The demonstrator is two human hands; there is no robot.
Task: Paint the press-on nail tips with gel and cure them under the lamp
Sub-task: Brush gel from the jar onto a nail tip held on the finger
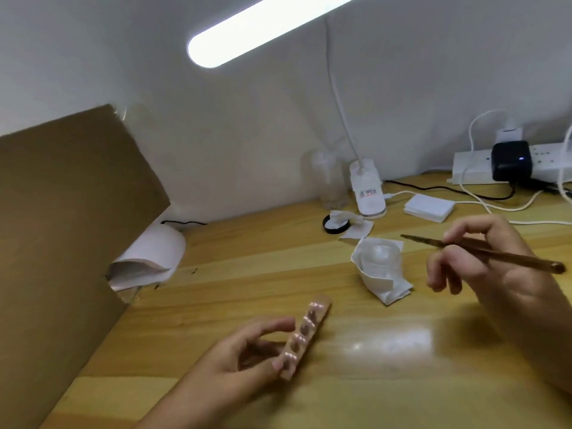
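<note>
The left hand [244, 354] reaches in from the near edge with the forearm angled up toward the right. Its fingers are curled round the near end of a narrow holder strip [305, 331]: the thumb lies against the strip's near end and the index fingertip touches its left edge, farther up. The strip is tilted, with its far end pointing away and to the right. On it sits a row of glossy pinkish nail tips [296, 341]. Whether the strip touches the wooden table [356, 382] cannot be told.

The right hand [486, 267] comes in from the right edge, well apart from the left and farther back. It pinches a thin brown brush [526, 261] between thumb and forefinger, and the remaining fingers are curled beneath. The brush tip points left, above a small clear jar wrapped in white tissue [379, 264].

At far left a white curing lamp [151, 252] stands partly hidden behind a sheet of brown cardboard [68, 212]. A lit desk lamp [263, 29] hangs overhead.
</note>
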